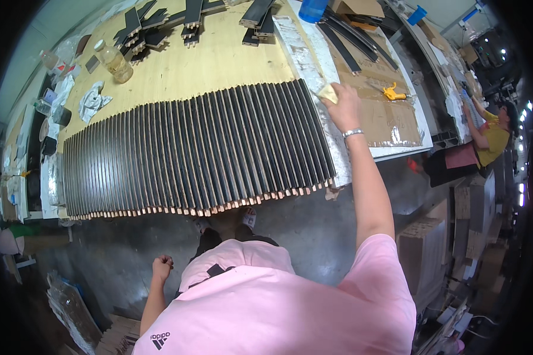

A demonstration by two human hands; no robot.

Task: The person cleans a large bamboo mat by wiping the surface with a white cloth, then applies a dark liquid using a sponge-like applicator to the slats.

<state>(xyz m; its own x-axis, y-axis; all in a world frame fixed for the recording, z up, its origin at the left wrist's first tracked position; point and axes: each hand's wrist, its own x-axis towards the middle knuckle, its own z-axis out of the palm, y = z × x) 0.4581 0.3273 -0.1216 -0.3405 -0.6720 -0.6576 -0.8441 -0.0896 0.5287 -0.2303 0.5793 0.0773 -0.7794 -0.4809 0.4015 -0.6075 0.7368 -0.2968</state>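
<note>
Many dark slats with pale wooden pegs at their ends lie side by side in a long row of black slats (201,151) across the table. Beyond the row's right end, my right hand (344,107) pinches a folded pale yellow cloth (328,93) over the white table edge strip (305,56). My left hand (162,267) hangs low beside my body, away from the table, its fingers curled with nothing visible in them.
Stacked dark pieces (189,21) lie at the back. A bottle (114,62) and crumpled white rag (93,102) sit at left. A yellow air blow gun (394,92) rests on cardboard (391,124) at right, near a blue container (312,10). Another person (485,139) works far right.
</note>
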